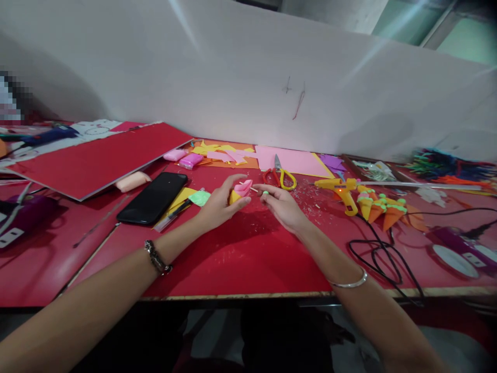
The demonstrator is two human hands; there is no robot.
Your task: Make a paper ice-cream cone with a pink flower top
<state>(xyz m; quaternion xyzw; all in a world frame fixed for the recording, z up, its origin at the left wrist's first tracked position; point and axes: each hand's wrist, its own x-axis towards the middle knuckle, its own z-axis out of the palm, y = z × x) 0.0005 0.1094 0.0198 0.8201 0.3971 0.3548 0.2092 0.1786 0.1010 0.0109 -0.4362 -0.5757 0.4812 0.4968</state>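
My left hand is closed around a small craft ice cream cone, its lower part yellow and its top pink clay. A short pale stick juts from the pink top toward my right hand. The right fingers pinch a tiny light-green clay ball, close to the stick's tip. Both hands are raised over the red table. A green clay packet lies left of my left hand. Scissors with red and yellow handles rest beyond my right hand.
To the right are a yellow glue gun with looped black cord, several orange and yellow craft cones and a purple power strip. A black phone and red board lie left. Pink paper lies by the wall.
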